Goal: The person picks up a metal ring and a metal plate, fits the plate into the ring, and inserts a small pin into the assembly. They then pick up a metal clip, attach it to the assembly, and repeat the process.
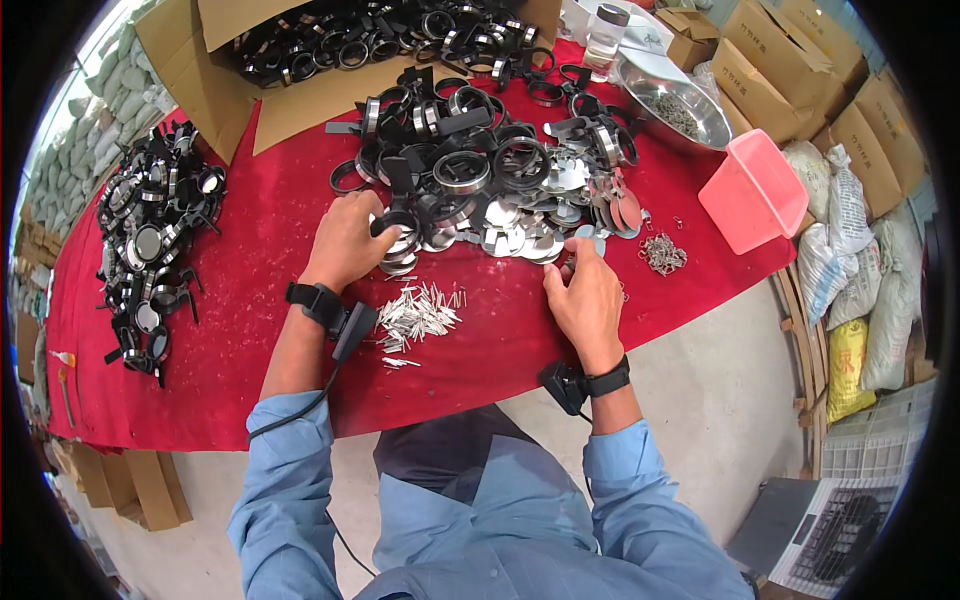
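Workroom: cartons and filled sacks stand to the right of a table under a red cloth. An open cardboard box of black ring parts sits at its far side.

Centre: heap of black-and-metal ring parts, with flat metal discs along its near right edge. Pale pins lie loose nearer the person; small metal clips lie to the right, near a pink bin. A separate cluster of ring parts with discs lies at left.

Left hand: fingers curled, thumb across a black ring at the heap's near left edge; appears to grip it. Right hand: thumb and forefinger bent at the edge of the discs; cannot tell whether anything is pinched.

Judged step: parts being picked out, one ring and possibly one disc. Next move would call for lifting the ring clear without dragging neighbours, and separating a single disc from the overlapping ones.
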Demonstrator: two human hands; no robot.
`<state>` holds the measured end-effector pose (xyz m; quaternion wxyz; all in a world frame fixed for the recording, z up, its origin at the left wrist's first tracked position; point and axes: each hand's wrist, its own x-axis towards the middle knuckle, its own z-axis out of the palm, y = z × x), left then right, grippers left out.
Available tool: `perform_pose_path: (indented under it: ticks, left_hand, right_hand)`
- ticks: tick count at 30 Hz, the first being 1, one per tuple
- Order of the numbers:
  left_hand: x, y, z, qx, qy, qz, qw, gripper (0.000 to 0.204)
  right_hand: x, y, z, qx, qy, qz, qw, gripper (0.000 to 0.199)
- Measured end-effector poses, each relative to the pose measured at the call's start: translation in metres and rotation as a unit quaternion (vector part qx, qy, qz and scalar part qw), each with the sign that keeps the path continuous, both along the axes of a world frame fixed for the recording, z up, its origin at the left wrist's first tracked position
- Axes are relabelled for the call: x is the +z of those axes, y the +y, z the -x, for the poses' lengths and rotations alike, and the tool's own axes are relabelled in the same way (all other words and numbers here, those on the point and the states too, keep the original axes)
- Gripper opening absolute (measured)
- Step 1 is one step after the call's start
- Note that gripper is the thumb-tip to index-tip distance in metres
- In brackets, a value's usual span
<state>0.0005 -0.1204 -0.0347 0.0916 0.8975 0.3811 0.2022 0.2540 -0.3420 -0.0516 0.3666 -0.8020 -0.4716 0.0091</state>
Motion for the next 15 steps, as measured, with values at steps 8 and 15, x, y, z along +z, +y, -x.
perform_pose_path:
  ticks: [8, 15]
  left_hand:
    - [0.002, -0.016, 0.003, 0.032, -0.073, 0.095, 0.992, 0.034]
    - [0.018, -0.027, 0.055, 0.075, -0.117, 0.180, 0.974, 0.031]
  right_hand:
    - [-0.008, 0.024, 0.004, 0.025, -0.060, 0.018, 0.998, 0.040]
    - [-0.006, 0.022, 0.002, 0.036, -0.142, 0.023, 0.989, 0.025]
